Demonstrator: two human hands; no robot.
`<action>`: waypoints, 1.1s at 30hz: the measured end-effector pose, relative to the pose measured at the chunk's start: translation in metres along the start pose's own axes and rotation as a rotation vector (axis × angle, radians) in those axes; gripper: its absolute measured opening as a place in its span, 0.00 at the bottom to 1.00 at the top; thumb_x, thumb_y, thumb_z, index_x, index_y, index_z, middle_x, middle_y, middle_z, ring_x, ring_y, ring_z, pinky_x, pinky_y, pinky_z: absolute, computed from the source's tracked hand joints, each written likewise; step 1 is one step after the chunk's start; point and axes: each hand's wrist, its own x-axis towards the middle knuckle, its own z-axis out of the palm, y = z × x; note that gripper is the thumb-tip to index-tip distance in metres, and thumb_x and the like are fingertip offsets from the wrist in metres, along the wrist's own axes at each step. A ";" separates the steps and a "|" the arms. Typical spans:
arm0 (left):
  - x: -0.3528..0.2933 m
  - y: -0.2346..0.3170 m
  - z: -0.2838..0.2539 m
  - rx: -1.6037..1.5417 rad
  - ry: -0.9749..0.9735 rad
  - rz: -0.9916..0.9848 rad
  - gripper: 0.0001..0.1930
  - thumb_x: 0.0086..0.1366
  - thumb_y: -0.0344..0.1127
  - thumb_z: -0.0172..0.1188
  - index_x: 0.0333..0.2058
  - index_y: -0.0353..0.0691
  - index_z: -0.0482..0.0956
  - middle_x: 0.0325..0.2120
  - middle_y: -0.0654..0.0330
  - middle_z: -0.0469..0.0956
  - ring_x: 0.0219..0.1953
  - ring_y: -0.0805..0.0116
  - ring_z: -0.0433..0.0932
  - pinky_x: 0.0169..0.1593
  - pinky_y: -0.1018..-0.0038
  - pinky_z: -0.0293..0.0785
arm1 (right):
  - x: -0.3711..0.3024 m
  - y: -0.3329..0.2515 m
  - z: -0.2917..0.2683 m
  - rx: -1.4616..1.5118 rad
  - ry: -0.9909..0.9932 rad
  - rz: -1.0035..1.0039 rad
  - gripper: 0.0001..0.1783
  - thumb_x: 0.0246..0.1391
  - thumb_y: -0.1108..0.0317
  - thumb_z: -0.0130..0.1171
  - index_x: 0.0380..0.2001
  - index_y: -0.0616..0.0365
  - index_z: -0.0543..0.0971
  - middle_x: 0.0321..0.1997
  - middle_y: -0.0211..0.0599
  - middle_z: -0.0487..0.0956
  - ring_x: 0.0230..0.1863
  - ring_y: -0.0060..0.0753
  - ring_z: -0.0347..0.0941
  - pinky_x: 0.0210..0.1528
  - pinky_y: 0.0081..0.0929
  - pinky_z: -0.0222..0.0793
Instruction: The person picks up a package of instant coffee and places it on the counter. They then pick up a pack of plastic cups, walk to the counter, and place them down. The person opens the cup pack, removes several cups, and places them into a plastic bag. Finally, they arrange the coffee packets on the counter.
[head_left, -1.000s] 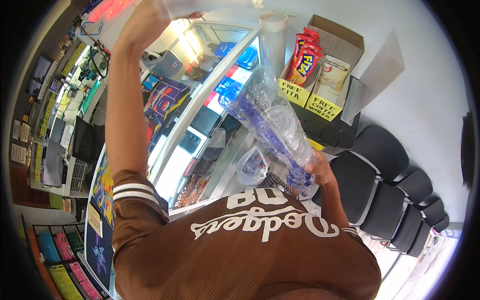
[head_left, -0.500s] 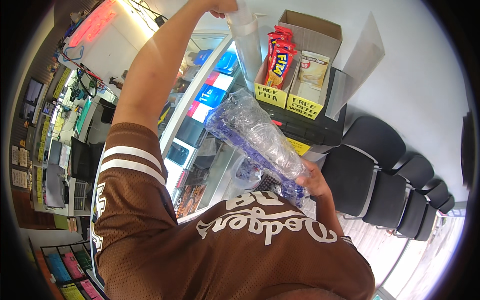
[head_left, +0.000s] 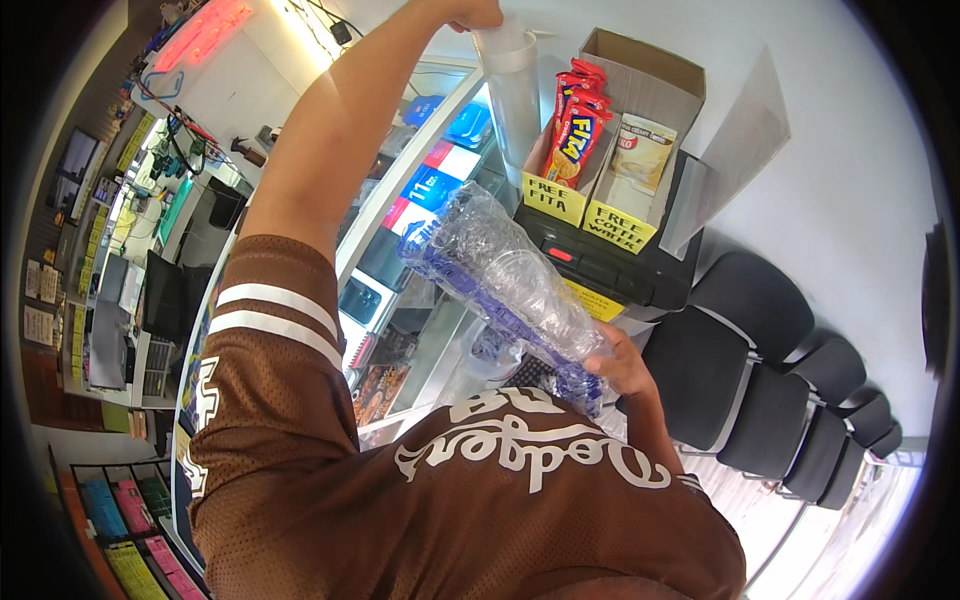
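My left hand [head_left: 480,14] is at the top edge of the view, partly cut off. Its fingers are curled beside the top of an upright clear plastic tube [head_left: 512,95]; whatever they grip is hard to make out. Lower down, my right hand [head_left: 624,362] is closed around the near right end of a long clear plastic package [head_left: 505,270]. This crinkled wrapping has a blue-violet printed strip along one side and slants across in front of my chest. What lies inside it cannot be told.
Behind the package, a cardboard box [head_left: 645,75] holding red snack packs [head_left: 578,135] and a cream-coloured sachet [head_left: 643,150] stands on a black case [head_left: 610,262]. A glass display counter [head_left: 400,205] runs along the left. Black chairs [head_left: 700,370] line the right wall.
The view has shifted a little, so the surroundings sit further right. The package has moved slightly left relative to the box. Both hands keep nearly the same pose.
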 end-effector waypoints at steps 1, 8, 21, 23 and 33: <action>0.004 -0.003 -0.002 0.023 -0.013 -0.009 0.13 0.52 0.30 0.53 0.24 0.27 0.85 0.24 0.37 0.81 0.24 0.51 0.78 0.31 0.53 0.72 | 0.001 0.001 0.001 -0.001 -0.004 0.005 0.46 0.48 0.58 0.78 0.68 0.68 0.74 0.67 0.37 0.77 0.69 0.32 0.69 0.74 0.32 0.58; 0.002 0.000 0.007 -0.338 -0.054 -0.138 0.15 0.54 0.34 0.52 0.27 0.29 0.85 0.20 0.50 0.76 0.21 0.58 0.73 0.26 0.56 0.69 | 0.002 -0.004 0.008 -0.045 -0.017 -0.017 0.46 0.50 0.55 0.77 0.68 0.68 0.73 0.66 0.38 0.77 0.68 0.32 0.68 0.74 0.32 0.58; -0.112 0.093 -0.011 -0.357 0.324 -0.034 0.21 0.76 0.48 0.54 0.52 0.38 0.86 0.50 0.48 0.86 0.51 0.50 0.83 0.58 0.60 0.77 | -0.005 -0.002 0.005 0.013 0.050 -0.022 0.46 0.50 0.57 0.77 0.69 0.68 0.73 0.67 0.41 0.77 0.69 0.34 0.69 0.74 0.33 0.58; -0.100 0.072 -0.004 -0.371 0.297 -0.017 0.21 0.74 0.47 0.56 0.51 0.38 0.87 0.47 0.50 0.87 0.47 0.52 0.85 0.54 0.60 0.79 | 0.001 0.003 0.006 -0.033 0.033 0.008 0.46 0.50 0.58 0.77 0.69 0.68 0.72 0.67 0.41 0.77 0.69 0.34 0.69 0.75 0.33 0.58; -0.031 0.068 -0.029 -0.374 -0.105 -0.110 0.17 0.60 0.41 0.66 0.43 0.36 0.90 0.35 0.53 0.88 0.34 0.60 0.87 0.42 0.64 0.83 | 0.003 0.004 0.010 -0.057 0.016 -0.015 0.47 0.50 0.56 0.77 0.70 0.67 0.72 0.69 0.41 0.76 0.70 0.33 0.68 0.75 0.34 0.57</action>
